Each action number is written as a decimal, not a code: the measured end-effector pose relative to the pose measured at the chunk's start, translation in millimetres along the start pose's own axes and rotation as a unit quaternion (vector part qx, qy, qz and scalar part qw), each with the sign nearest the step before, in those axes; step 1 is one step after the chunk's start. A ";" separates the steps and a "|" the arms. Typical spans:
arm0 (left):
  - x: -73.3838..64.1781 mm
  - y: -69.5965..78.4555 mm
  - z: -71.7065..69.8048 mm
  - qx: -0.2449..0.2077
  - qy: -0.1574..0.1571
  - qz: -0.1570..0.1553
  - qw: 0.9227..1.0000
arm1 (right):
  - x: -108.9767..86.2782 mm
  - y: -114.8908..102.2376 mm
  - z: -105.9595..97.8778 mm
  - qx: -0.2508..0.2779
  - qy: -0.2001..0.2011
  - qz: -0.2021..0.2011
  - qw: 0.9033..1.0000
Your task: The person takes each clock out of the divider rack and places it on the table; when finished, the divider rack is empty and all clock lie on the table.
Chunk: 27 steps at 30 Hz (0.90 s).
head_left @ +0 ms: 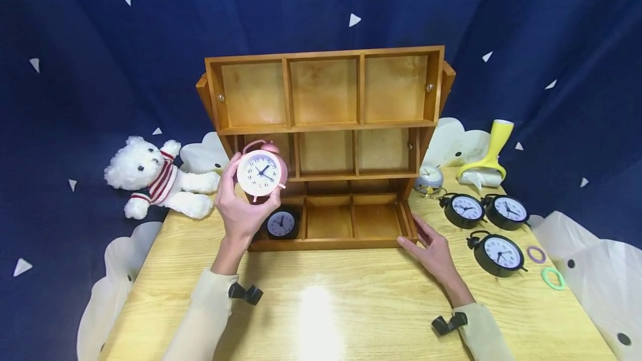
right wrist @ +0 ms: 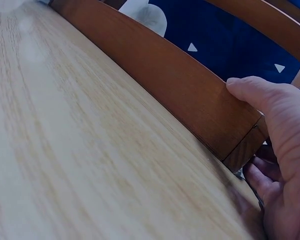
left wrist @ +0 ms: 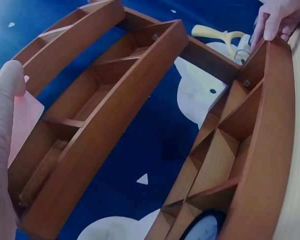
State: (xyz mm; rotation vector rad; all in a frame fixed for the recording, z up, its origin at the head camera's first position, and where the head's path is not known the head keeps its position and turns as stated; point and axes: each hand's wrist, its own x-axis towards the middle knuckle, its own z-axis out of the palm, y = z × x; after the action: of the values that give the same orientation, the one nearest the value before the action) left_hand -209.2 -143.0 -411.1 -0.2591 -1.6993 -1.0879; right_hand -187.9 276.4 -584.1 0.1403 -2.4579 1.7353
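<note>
My left hand (head_left: 242, 211) holds up a pink twin-bell alarm clock (head_left: 259, 173), thumb on one side and fingers on the other, its white dial facing me. It overlaps the left middle-tier compartment of a three-tier wooden shelf (head_left: 325, 125). In the left wrist view only a strip of the pink clock (left wrist: 24, 122) shows beside a finger. At the shelf's bottom right corner, my right hand (head_left: 434, 252) grips the end, the thumb (right wrist: 250, 91) on the front board and the fingers round the side. A black clock (head_left: 281, 223) sits in the bottom left compartment.
Right of the shelf stand several black alarm clocks (head_left: 499, 255), a pale silvery clock (head_left: 429, 177) and a yellow-handled object (head_left: 494, 152). A purple ring (head_left: 536, 248) and green ring (head_left: 545, 278) lie near the right edge. A white teddy bear (head_left: 188, 203) leans at the left.
</note>
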 end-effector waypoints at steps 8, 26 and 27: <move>-16.5 -22.9 -32.9 0.028 -0.009 -0.003 1.000 | -0.1 -0.7 0.8 -0.002 -0.001 0.006 1.000; -46.4 -60.9 -112.1 0.102 -0.038 -0.105 0.989 | 1.0 3.4 -0.2 -0.010 0.001 0.000 1.000; -49.6 -64.6 -115.6 0.105 -0.043 -0.114 0.987 | 0.8 3.3 -0.1 -0.006 0.002 -0.002 1.000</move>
State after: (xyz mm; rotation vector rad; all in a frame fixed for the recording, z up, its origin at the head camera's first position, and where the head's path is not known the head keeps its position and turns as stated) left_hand -154.1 -251.1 -483.6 0.0247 -1.9400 -1.0635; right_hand -189.2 277.6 -587.1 0.1399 -2.4646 1.7173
